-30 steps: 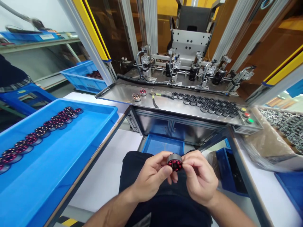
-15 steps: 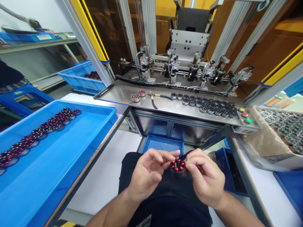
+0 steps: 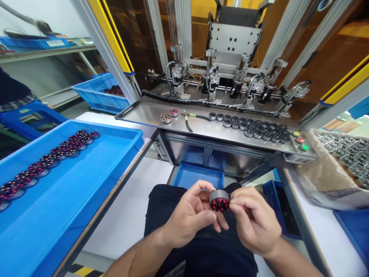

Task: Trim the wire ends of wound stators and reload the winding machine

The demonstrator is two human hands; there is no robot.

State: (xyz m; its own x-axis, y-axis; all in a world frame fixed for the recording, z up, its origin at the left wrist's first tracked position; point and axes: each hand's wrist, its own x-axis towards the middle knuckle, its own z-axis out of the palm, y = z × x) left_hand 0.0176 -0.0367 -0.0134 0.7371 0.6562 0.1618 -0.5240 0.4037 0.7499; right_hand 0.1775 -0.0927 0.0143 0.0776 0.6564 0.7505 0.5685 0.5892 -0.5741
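Observation:
A motor stator (image 3: 219, 196), a grey ring with red wire windings, is held above my lap. It is tilted so the windings face down and toward me. My right hand (image 3: 253, 219) pinches its right edge, with red wire showing by the fingers. Curled around the left side is my left hand (image 3: 193, 215), its index finger at the rim and other fingertips underneath. The left thumb lies in front, seemingly apart from the ring. Part of the stator's far side is hidden by fingers.
On the steel ledge are two wound stators (image 3: 173, 112), pliers (image 3: 188, 120) and several black stators (image 3: 259, 129). A blue tray (image 3: 95, 169) with wound stators stands left. At right are push buttons (image 3: 300, 140) and a box of bare cores (image 3: 325, 165). A machine (image 3: 236, 46) rises behind.
The stator has been tipped over, its red windings turning from facing up to facing down toward me. My left hand has moved right and its fingers have come in under the ring.

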